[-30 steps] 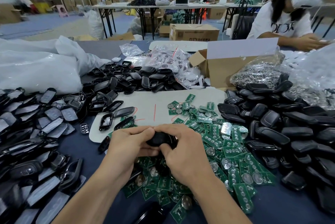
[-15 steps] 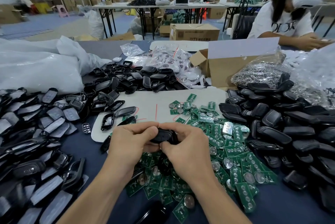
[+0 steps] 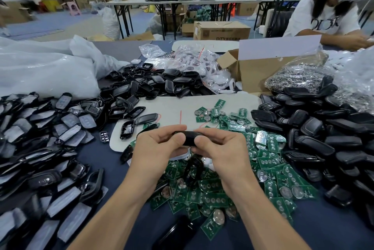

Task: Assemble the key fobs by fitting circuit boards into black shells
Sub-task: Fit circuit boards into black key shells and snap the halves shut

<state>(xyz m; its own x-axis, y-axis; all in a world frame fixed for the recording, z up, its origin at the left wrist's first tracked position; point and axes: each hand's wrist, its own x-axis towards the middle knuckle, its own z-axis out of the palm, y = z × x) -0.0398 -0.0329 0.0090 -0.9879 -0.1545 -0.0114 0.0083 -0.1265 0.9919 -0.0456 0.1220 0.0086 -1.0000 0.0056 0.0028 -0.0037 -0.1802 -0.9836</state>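
Both hands hold one black key fob shell (image 3: 190, 138) above the table's middle. My left hand (image 3: 157, 148) grips its left end with fingers curled over the top and thumb on its face. My right hand (image 3: 220, 152) grips the right end the same way. Whatever sits inside the shell is hidden by my fingers. Under my hands lies a heap of green circuit boards (image 3: 212, 195) with round coin cells. Empty black shells (image 3: 141, 85) are piled at the centre back, and closed black fobs (image 3: 315, 140) are stacked at the right.
Film-covered shell covers (image 3: 40, 148) fill the left side. A white mat (image 3: 176, 108) lies behind my hands. An open cardboard box (image 3: 259, 71), plastic bags of parts (image 3: 198, 65) and a bag of metal rings (image 3: 293, 77) stand at the back. Another person (image 3: 327, 17) works at far right.
My hands have lifted the shell slightly up and away from me, and the fingers have shifted along it. The piles have not moved.
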